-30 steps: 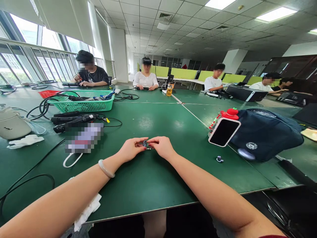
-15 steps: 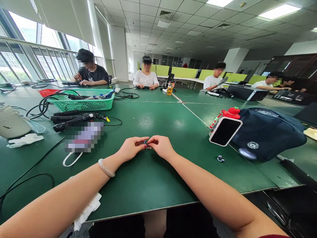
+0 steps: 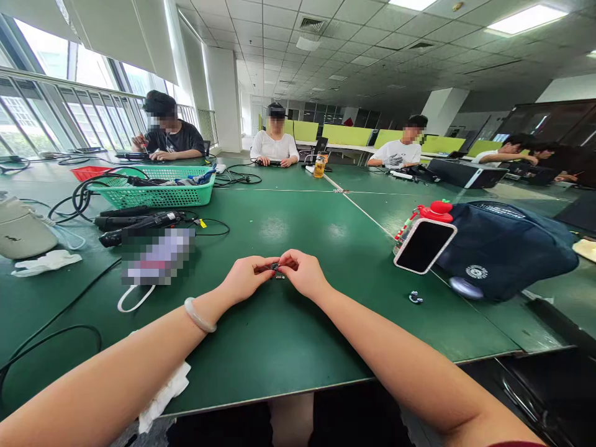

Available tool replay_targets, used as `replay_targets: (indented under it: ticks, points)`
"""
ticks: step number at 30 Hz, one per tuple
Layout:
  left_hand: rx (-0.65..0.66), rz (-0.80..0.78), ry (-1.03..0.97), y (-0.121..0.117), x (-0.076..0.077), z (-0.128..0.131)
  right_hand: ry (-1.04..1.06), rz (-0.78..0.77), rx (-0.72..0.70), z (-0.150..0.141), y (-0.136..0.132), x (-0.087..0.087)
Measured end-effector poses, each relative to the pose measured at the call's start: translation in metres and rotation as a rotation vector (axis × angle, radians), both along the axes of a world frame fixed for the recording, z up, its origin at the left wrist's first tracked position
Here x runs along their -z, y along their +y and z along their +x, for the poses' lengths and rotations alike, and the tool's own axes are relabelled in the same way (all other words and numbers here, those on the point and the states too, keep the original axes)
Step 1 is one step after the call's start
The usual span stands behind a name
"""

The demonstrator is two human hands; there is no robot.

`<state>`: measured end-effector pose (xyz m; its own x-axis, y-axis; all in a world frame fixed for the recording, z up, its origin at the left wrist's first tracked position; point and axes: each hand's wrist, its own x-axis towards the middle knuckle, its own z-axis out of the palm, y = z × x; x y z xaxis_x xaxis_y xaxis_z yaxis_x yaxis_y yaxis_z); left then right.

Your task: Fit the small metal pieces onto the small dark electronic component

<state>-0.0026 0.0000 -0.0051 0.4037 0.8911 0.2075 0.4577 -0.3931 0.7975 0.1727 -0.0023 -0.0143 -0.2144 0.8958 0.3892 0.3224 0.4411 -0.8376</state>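
Note:
My left hand (image 3: 246,278) and my right hand (image 3: 305,274) meet over the green table (image 3: 279,347). Between their fingertips is a small dark piece (image 3: 274,267), pinched from both sides. Its kind is too small to make out, and the fingers cover part of it. Just below the fingertips, a tiny silvery part (image 3: 280,277) shows; whether it is joined to the dark piece I cannot tell. A pale bangle (image 3: 200,315) circles my left wrist.
Left lie a green basket (image 3: 158,194), black handheld devices (image 3: 139,228), cables and a blurred lilac pouch (image 3: 161,257). Right are a propped phone (image 3: 424,246), a small dark shiny object (image 3: 415,297) and a navy bag (image 3: 507,248). Several people sit across the table.
My right hand has lifted slightly, and the dark piece has shifted a little between my fingertips. Across the table, a person with a gloved hand has lowered it.

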Motion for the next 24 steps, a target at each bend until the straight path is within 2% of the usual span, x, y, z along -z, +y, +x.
replay_targets:
  ticks: [4, 9, 12, 15, 18, 24]
  points:
    - [0.018, -0.028, -0.049, 0.0, 0.0, 0.0, -0.02, 0.012, -0.005, 0.0, -0.001, -0.002]
    - [0.088, -0.179, -0.175, -0.002, -0.002, 0.001, -0.054, 0.011, 0.013, 0.001, -0.003, -0.003]
    - [0.08, -0.235, -0.212, -0.001, -0.005, 0.001, -0.111, 0.012, 0.037, 0.006, 0.002, -0.004]
    - [0.037, -0.259, -0.229, 0.001, -0.005, 0.0, -0.233, 0.02, 0.1, 0.016, 0.012, -0.002]
    - [-0.017, -0.222, -0.185, 0.004, -0.003, -0.002, -0.445, 0.041, 0.205, 0.027, 0.023, 0.001]
    - [-0.104, -0.148, -0.161, 0.01, 0.003, -0.003, -0.696, 0.142, 0.146, 0.022, 0.026, 0.006]
